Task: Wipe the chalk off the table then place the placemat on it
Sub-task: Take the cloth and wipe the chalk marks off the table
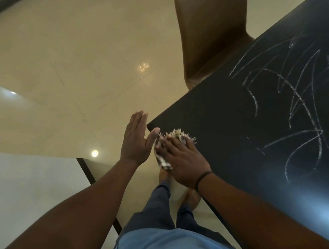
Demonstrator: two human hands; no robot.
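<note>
I'm on the wiping step, and by the look of it barely into it: the chalk (pixel 294 103) scrawl across the right of the frame is whole. My right hand (pixel 184 160) lies flat, fingers straight, pressing a fringed cloth (pixel 169 146) onto the near corner of the table (pixel 213 110), low in the middle of the frame. My left hand (pixel 136 139) is open too, fingers straight and together, held just off the table's corner beside the cloth, its thumb touching or nearly touching the cloth's edge; it grips nothing.

Next, I judge, the cloth must travel up and right to the marks, with firm pressure and overlapping passes, since chalk smears. I can't see a separate placemat; whether the cloth is it, I cannot tell.

The table is dark and matte, with a glare at lower right. A brown chair (pixel 209 32) stands at its far edge, top centre. The floor (pixel 73 60) is glossy cream tile reflecting ceiling lights.
</note>
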